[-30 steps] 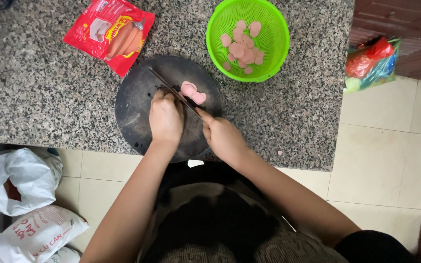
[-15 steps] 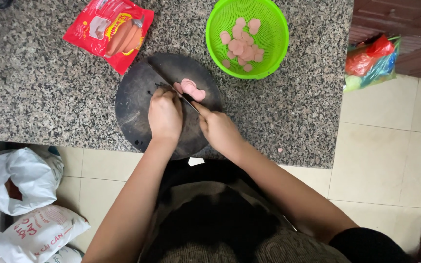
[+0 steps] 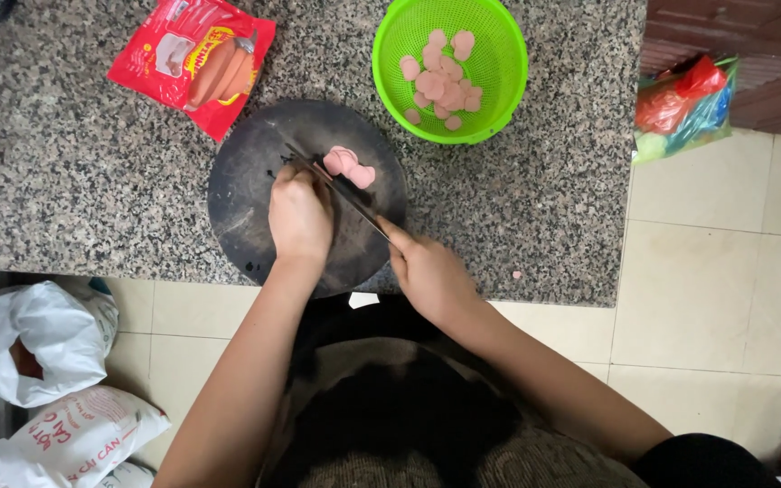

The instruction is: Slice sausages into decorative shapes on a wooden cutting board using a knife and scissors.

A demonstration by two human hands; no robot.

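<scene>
The right hand (image 3: 431,276) is closed around the handle of a knife (image 3: 341,192), whose blade runs slantwise up and left across the round dark board (image 3: 246,208). The left hand (image 3: 300,215) is curled, fingers tucked down on the board just left of the blade; whatever piece of sausage it pins is hidden under the fingers, so I cannot tell how much is left there.

Compared with a second ago, the small heap of pink slices (image 3: 350,167) on the far side of the blade looks a little bigger and lies more toward the board's far right part. The left hand sits in much the same spot near the board's middle, while the right hand has drawn back toward the near edge of the counter (image 3: 74,181), its wrist now past that edge. That reads as one more cut made and the blade coming back for another, so the slicing seems to be under way rather than finished.

The green basket (image 3: 490,54) stands near the counter's far edge, just beyond the board and apart from it, with more pink rounds inside. A red sausage packet (image 3: 192,59) lies toward the far left, close to the board's rim. One stray pink bit (image 3: 517,274) rests near the counter's near edge, right of the right hand.
</scene>
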